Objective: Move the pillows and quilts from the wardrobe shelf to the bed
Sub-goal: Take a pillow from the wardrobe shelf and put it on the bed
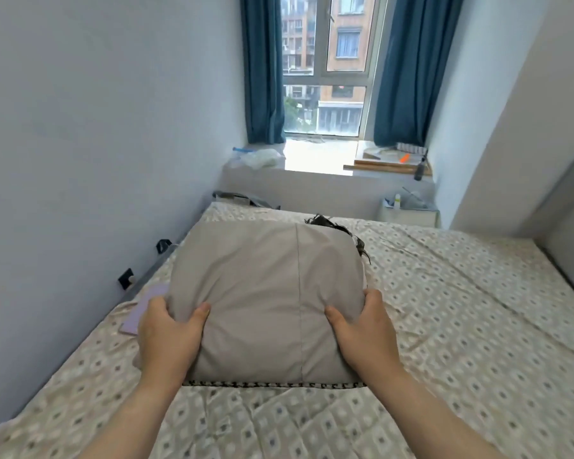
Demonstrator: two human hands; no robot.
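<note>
I have both hands on a folded grey quilt, and it sits out in front of me over the bed. My left hand is curled around the near left corner, with the thumb on top and the other fingers tucked under where I cannot see them. My right hand does the same at the near right corner. Both hands are closed on the soft cloth, one on each side, and both are just as near to it. The quilt is a fat bundle that runs long away from me, toward the window. A dark patterned edge peeks out at its near bottom and at its far right corner. I cannot tell if the quilt already rests on the bed or hangs just above it, because its own bulk hides the gap. A small purple book lies on the bed just left of the quilt, close to my left hand. I think the next move is to set the quilt down flat and let go, and I should keep it right of that book so I do not cover it.
</note>
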